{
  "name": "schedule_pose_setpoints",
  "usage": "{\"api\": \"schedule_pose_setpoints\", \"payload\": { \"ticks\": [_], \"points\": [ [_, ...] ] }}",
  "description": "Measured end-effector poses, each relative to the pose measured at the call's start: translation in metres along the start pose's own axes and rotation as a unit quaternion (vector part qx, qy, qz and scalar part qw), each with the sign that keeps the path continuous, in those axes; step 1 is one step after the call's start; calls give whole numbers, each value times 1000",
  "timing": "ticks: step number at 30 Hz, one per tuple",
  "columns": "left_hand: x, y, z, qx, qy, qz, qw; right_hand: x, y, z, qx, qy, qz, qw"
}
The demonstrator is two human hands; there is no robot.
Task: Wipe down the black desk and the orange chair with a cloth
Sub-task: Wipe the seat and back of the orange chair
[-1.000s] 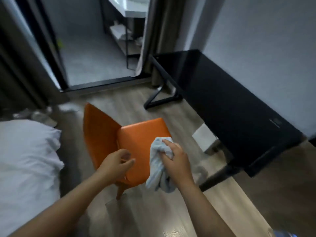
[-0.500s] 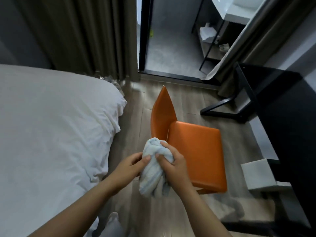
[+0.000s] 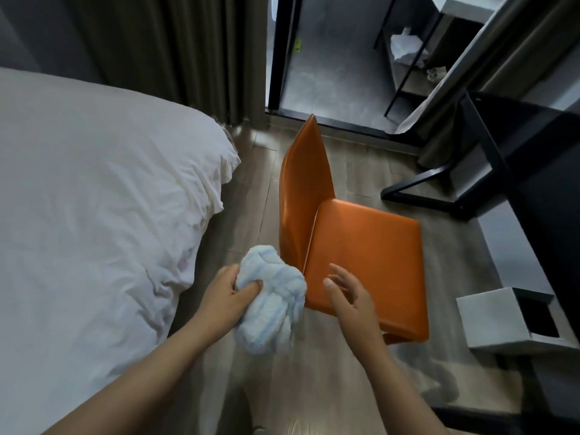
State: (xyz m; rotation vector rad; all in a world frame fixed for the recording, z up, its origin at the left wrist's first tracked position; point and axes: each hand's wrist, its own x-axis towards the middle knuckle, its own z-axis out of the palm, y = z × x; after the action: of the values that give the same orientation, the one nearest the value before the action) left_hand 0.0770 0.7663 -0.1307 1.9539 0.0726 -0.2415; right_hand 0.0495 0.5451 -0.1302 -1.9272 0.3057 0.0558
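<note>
The white bed (image 3: 94,215) fills the left side of the view. The black desk (image 3: 546,171) runs along the right edge, and its black frame stands on the wood floor (image 3: 314,387). The orange chair (image 3: 364,252) stands on the floor between the bed and the desk, apart from both. Its backrest is on the bed side and its seat faces the desk. A white open-topped box (image 3: 496,321) sits beside the desk at lower right.

The pale blue cloth (image 3: 273,302) is bunched into a ball, just beside the near left corner of the chair seat.

Left hand (image 3: 224,296): the forearm reaches in from lower left. The fingers wrap the left side of the cloth and the thumb presses into its folds in a firm grip.

Right hand (image 3: 348,296): the forearm reaches in from lower centre. The hand is over the near left part of the seat, fingers spread and loosely bent, holding nothing. Contact with the seat cannot be determined.
</note>
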Motion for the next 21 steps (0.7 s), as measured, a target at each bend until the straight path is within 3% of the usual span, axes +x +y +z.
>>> {"api": "schedule_pose_setpoints", "payload": {
  "ticks": [6,11,15,21],
  "points": [
    [38,-84,34,-14,101,115,988,42,112,29,-75,61,-68,993],
    [76,-126,51,-24,170,245,954,79,160,55,-116,119,-168,972],
    [90,-139,62,-50,205,320,924,85,181,69,-77,147,-231,959],
    [100,-114,68,-71,251,349,900,80,189,82,0,180,-211,961]
  ]
}}
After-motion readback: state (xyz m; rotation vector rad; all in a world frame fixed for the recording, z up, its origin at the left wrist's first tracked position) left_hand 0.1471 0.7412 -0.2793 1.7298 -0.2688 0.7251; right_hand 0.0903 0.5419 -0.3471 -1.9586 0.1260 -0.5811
